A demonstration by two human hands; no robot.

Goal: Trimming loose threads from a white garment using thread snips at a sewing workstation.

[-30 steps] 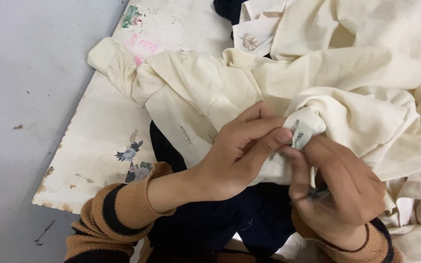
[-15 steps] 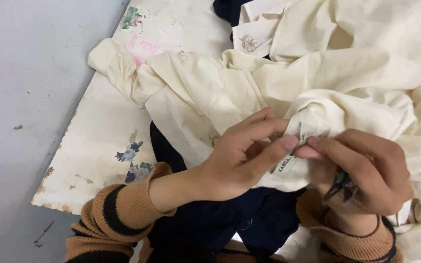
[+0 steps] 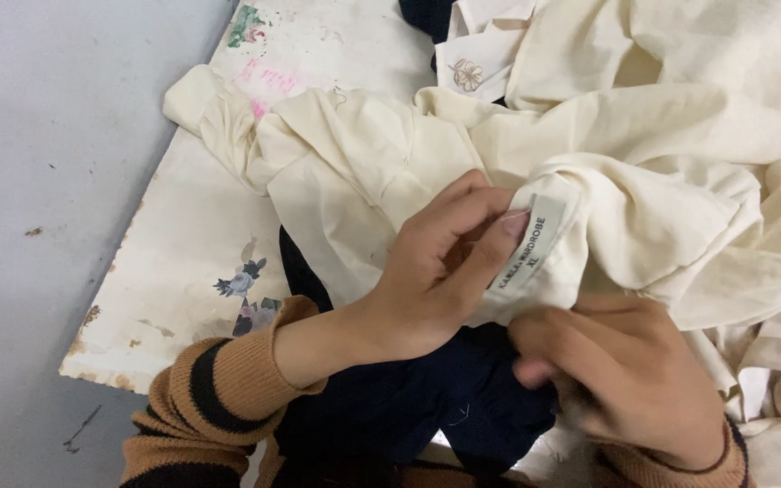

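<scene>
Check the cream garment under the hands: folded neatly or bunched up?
Bunched up. The cream garment lies in loose rumpled folds, and the left hand pinches its sewn-in label flat, face up.

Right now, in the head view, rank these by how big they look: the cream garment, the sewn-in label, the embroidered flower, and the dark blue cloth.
1. Cream garment, largest by far.
2. Dark blue cloth, though the hands and garment partly hide it.
3. Sewn-in label, pinched by the left hand.
4. Embroidered flower, slightly smaller than the label.
</scene>
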